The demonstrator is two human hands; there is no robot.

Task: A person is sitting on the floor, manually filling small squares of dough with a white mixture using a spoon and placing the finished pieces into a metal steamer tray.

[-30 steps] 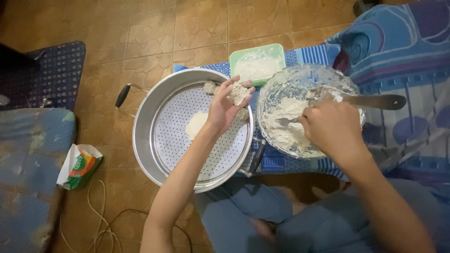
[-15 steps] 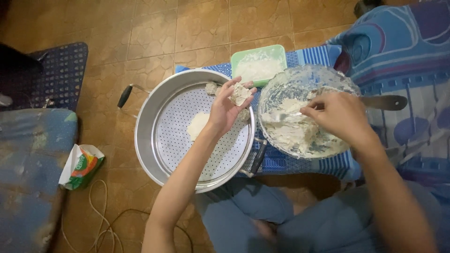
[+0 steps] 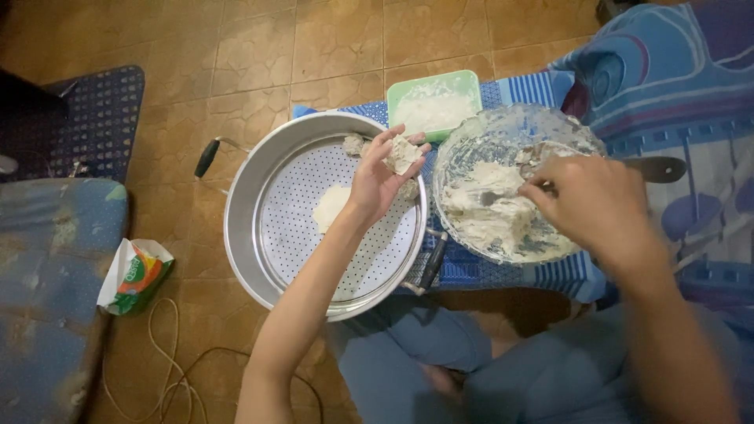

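Cupping a lump of dough [image 3: 404, 151] palm-up over the perforated steamer pan [image 3: 259, 169], the left hand [image 3: 382, 179] keeps it ready, while the right hand [image 3: 591, 202] grips a spoon [image 3: 503, 194] digging into the glass bowl [image 3: 471, 141] of dough beside it

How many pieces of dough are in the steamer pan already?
2: a flat piece on the perforated tray, and a lump at the far rim. The left hand may hide more.
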